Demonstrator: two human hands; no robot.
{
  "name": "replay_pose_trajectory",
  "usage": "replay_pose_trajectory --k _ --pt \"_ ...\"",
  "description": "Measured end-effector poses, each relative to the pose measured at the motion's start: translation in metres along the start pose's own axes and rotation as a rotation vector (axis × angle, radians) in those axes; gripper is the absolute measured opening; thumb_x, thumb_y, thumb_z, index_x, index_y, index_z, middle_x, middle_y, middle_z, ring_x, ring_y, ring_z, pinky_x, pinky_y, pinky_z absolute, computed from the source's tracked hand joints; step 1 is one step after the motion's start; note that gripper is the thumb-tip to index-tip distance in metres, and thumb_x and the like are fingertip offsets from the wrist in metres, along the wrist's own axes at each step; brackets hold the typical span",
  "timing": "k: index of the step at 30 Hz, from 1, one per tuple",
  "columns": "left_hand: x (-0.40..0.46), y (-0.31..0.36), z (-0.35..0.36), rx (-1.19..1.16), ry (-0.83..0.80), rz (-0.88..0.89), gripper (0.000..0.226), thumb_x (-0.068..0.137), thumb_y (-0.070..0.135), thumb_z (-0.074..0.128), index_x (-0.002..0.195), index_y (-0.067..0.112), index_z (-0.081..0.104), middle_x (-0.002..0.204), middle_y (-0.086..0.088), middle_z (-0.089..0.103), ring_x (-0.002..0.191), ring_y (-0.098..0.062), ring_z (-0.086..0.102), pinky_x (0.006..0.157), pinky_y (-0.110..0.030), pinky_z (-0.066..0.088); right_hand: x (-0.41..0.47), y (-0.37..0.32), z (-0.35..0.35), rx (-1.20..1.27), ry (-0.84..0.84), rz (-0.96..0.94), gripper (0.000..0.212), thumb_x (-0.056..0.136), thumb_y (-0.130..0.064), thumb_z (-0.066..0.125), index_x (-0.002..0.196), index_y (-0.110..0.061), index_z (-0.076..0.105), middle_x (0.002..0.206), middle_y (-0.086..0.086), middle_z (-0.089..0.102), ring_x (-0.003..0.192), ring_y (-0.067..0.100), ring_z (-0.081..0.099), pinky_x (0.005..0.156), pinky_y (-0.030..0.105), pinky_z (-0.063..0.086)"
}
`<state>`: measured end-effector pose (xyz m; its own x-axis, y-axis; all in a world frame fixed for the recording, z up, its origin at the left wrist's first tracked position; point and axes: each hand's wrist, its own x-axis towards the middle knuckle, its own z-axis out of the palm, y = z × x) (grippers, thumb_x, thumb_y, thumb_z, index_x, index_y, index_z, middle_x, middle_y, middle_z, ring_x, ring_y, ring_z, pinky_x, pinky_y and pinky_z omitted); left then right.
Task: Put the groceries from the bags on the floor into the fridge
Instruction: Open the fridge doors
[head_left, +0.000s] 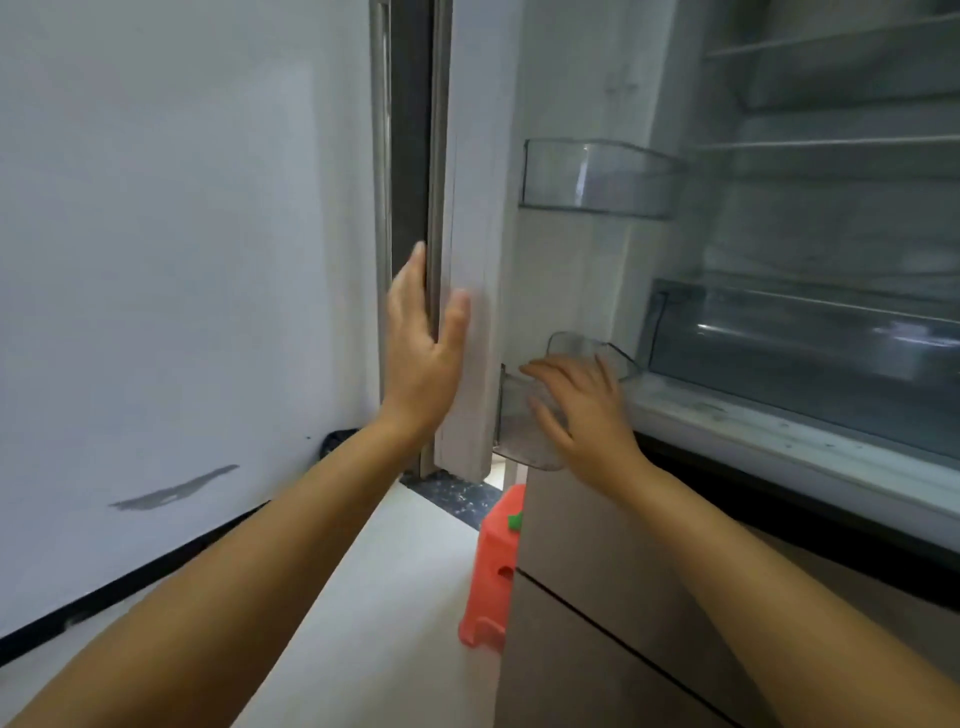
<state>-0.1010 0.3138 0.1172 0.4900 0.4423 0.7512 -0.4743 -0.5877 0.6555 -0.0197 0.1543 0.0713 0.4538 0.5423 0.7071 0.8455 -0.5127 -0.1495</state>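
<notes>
The fridge stands open in front of me, its left door (467, 218) swung out edge-on. My left hand (423, 353) is on the door's edge, fingers straight on the outer side and thumb on the inner side. My right hand (582, 410) reaches with spread fingers over the lower clear door bin (597, 353), holding nothing. An upper clear door bin (597, 176) holds nothing. Inside, glass shelves (831, 143) and a clear drawer (800, 348) appear bare. No grocery bags are in view.
A white wall (171, 260) runs along the left, with a dark skirting line at the floor. A red plastic stool (493, 566) stands on the pale floor beside the fridge's lower drawers (623, 597). A dark object (340, 441) sits behind the door.
</notes>
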Motion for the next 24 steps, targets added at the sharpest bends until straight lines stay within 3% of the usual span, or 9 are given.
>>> replay_pose_trajectory --k 2,4,6,11,20,24 --pt "0.016 -0.008 0.005 0.177 -0.11 0.092 0.076 0.094 0.039 0.051 0.151 0.028 0.002 0.16 -0.005 -0.003 0.146 -0.012 0.0 0.111 -0.02 0.004 0.014 -0.014 0.017 -0.059 0.011 -0.061 0.045 0.086 -0.036 0.037 0.117 -0.016 0.062 0.107 0.002 0.065 0.104 0.021 0.052 0.104 0.037 0.022" --pt "0.035 -0.028 0.002 0.245 -0.062 0.097 0.082 0.093 0.023 0.055 0.151 0.021 -0.002 0.16 -0.011 -0.008 0.147 -0.02 -0.003 0.109 -0.015 0.002 0.028 -0.029 0.032 -0.094 0.008 -0.098 0.045 0.084 -0.031 0.036 0.114 -0.013 0.064 0.094 0.003 0.067 0.09 0.027 0.06 0.086 0.032 0.025" --pt "0.055 -0.057 -0.005 0.247 -0.015 0.11 0.077 0.092 0.007 0.049 0.151 0.014 0.0 0.16 -0.012 -0.003 0.148 -0.023 0.0 0.107 -0.009 0.002 0.045 -0.041 0.046 -0.119 -0.048 -0.094 0.045 0.087 -0.028 0.035 0.123 -0.014 0.059 0.101 0.006 0.066 0.095 0.029 0.06 0.081 0.033 0.025" --pt "0.099 -0.105 -0.023 0.238 -0.128 0.076 0.077 0.094 0.003 0.044 0.151 0.014 -0.006 0.16 -0.004 -0.002 0.147 -0.014 0.001 0.11 -0.015 0.004 0.082 -0.062 0.077 -0.165 -0.136 -0.067 0.047 0.095 -0.012 0.044 0.142 -0.015 0.039 0.127 0.006 0.055 0.117 0.027 0.047 0.09 0.032 0.025" --pt "0.109 -0.117 -0.029 0.234 -0.213 0.01 0.075 0.097 0.009 0.043 0.15 0.014 -0.011 0.16 -0.005 -0.006 0.147 -0.016 0.0 0.11 -0.019 0.004 0.096 -0.071 0.087 -0.291 -0.245 -0.013 0.057 0.092 -0.009 0.045 0.146 -0.014 0.026 0.138 0.006 0.044 0.125 0.027 0.04 0.101 0.035 0.027" --pt "0.068 -0.109 -0.054 0.378 -0.342 -0.116 0.068 0.1 0.017 0.043 0.151 0.013 -0.001 0.161 -0.005 0.003 0.148 -0.018 0.007 0.114 -0.023 0.008 0.092 -0.077 0.08 -0.229 -0.322 -0.016 0.065 0.094 -0.02 0.045 0.15 -0.014 0.014 0.154 0.01 0.023 0.142 0.027 0.02 0.117 0.042 0.005"
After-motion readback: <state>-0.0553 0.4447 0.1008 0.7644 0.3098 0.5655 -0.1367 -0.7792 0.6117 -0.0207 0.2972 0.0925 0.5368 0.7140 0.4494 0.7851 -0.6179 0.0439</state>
